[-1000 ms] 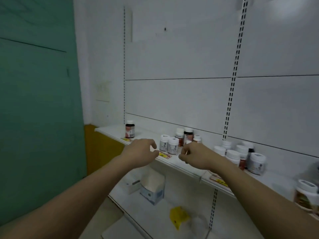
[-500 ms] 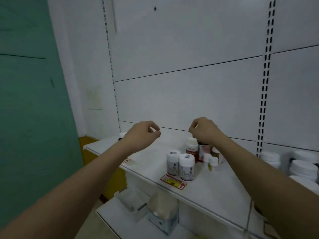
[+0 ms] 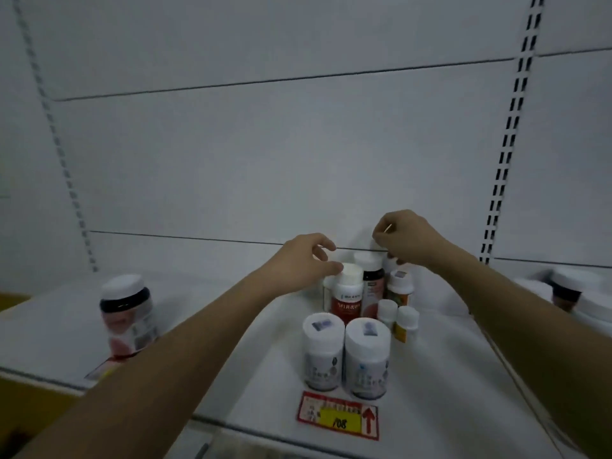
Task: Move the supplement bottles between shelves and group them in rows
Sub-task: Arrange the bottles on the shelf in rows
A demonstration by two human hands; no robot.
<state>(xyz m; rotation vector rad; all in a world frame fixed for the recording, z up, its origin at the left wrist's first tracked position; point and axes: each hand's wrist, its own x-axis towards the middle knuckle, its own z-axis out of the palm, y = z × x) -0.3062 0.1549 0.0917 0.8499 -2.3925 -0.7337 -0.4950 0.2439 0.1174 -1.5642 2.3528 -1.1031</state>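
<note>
- Shelf [image 3: 212,352]: white, carrying a cluster of supplement bottles toward its back edge, right of centre; more bottles are showing only as a blur at the far right edge.
- L hand [image 3: 299,260]: reaching over the cluster, fingers curling at the white cap of the red-label bottle [image 3: 346,301]. Thumb appears to be touching the cap; a closed grip is not confirmed – cannot tell if it is grasping yet.
- R hand [image 3: 405,238]: hovering above the back of the cluster, fingers curling in, tips near the cap of the dark bottle [image 3: 372,283] and a bottle behind it. Whether it is holding anything cannot be told; hand is hiding the contact point.
- Front pair: two white bottles [image 3: 346,356] are standing side by side, touching, just behind the price tag [image 3: 337,415] at the front edge. Two small yellow-label bottles [image 3: 397,318] are sitting just right of them.
- Lone large jar [image 3: 127,313]: standing well apart, toward the left front edge; blurred.
- Step in hand (judgement): approaching the back-row bottles for pickup; grouping is partly done, the cluster is not yet in clean rows.
- Next move (judgement): calling for firm closure on each cap or body, then a straight lift, since neighbours are touching and could be tipping if dragged sideways.
</note>
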